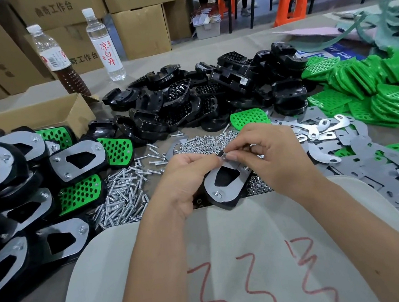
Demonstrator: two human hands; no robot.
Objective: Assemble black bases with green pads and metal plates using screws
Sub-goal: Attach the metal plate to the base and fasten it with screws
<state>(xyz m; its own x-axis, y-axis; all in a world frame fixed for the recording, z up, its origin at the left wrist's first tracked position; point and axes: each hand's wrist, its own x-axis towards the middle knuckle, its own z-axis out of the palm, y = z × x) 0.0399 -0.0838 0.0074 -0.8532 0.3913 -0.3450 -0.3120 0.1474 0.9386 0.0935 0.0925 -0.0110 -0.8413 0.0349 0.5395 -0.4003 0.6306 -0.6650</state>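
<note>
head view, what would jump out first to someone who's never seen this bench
Two bare hands at the centre: the left hand grips a half-built assembly with a metal plate on it, and the right hand pinches a small metal piece at its top edge. Behind them lies a heap of black bases, bright green pads piled right, finished units stacked left.

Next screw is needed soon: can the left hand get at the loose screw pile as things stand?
Probably yes, once it lets go. The screw pile lies uncovered just beside the left hand, but its fingers now hold the assembly with the right hand.
</note>
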